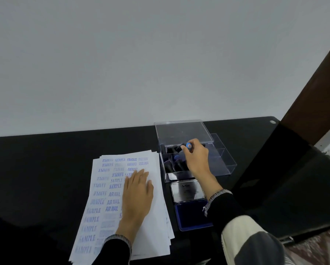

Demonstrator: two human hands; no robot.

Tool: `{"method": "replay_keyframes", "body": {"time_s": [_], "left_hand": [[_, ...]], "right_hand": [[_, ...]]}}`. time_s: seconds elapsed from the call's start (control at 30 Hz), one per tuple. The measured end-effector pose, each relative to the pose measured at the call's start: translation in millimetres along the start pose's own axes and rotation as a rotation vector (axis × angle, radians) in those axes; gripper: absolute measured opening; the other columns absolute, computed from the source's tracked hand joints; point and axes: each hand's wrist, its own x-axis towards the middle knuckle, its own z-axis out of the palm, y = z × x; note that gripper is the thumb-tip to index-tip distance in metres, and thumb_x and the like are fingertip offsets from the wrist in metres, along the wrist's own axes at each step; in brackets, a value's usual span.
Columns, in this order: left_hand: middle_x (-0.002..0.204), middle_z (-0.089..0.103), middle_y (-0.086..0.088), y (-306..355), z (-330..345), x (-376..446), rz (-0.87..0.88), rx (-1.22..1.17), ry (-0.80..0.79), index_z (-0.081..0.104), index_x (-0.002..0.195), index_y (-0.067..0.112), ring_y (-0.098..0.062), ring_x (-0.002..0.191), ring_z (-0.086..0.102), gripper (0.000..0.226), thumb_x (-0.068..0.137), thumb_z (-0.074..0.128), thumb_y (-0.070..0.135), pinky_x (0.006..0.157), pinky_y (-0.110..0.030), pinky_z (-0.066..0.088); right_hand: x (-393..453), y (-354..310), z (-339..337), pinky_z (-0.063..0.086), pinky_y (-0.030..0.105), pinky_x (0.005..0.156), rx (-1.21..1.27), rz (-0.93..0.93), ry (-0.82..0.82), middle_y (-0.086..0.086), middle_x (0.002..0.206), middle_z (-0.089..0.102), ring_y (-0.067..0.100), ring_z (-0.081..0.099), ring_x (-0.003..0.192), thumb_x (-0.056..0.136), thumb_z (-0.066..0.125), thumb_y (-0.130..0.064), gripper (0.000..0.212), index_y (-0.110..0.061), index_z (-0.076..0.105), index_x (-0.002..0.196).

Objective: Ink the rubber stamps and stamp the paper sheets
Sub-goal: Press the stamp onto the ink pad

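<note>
A stack of white paper sheets (pixel 106 190) lies on the black table, the top one covered with blue stamped words such as SAMPLE and AIR MAIL. My left hand (pixel 138 194) rests flat on the top sheet, fingers straight. My right hand (pixel 195 155) reaches into a clear plastic stamp box (pixel 223 161) and grips a black rubber stamp with a blue cap (pixel 188 145). More black stamps (pixel 174 164) lie in the box's front compartment. The open blue ink pad (pixel 189 215) sits in front of the box, its silver lid (pixel 187 191) folded back.
The black table (pixel 35 169) runs to a pale wall behind. The box's clear lid (pixel 181 131) stands open at the back. A dark wooden frame (pixel 313 92) rises at the right. The table's near right edge (pixel 294 236) borders a patterned floor.
</note>
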Motion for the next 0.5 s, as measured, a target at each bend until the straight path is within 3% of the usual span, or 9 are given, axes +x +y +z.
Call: {"method": "replay_keyframes", "body": {"time_s": [0.1,0.3,0.5], "left_hand": [[0.151,0.038,0.004,0.0,0.5,-0.8,-0.007,-0.015,0.006,0.043,0.144,0.017,-0.012,0.145,0.023,0.044,0.102,0.038,0.031,0.119,-0.027,0.001],[0.151,0.038,0.004,1.2,-1.1,-0.2,-0.005,-0.025,0.009,0.044,0.143,0.017,-0.012,0.145,0.023,0.044,0.102,0.038,0.031,0.12,-0.029,0.003],[0.152,0.037,0.005,0.8,-1.8,-0.1,-0.002,-0.016,0.006,0.042,0.145,0.018,-0.012,0.145,0.022,0.045,0.102,0.036,0.032,0.119,-0.027,0.002]], "right_hand": [[8.7,7.6,7.9,0.047,0.037,0.082,-0.187,-0.004,0.057,0.0,0.095,0.058,0.017,0.045,0.097,0.09,0.064,-0.027,0.015,-0.016,0.06,0.1],[17.9,5.0,11.6,0.043,0.037,0.08,-0.363,-0.081,0.072,0.006,0.096,0.064,0.025,0.047,0.099,0.092,0.061,-0.027,0.015,-0.018,0.061,0.104],[28.5,-2.5,18.0,0.04,0.035,0.091,-0.485,-0.157,0.001,0.011,0.115,0.059,0.026,0.044,0.111,0.098,0.051,-0.025,0.032,-0.015,0.057,0.128]]}}
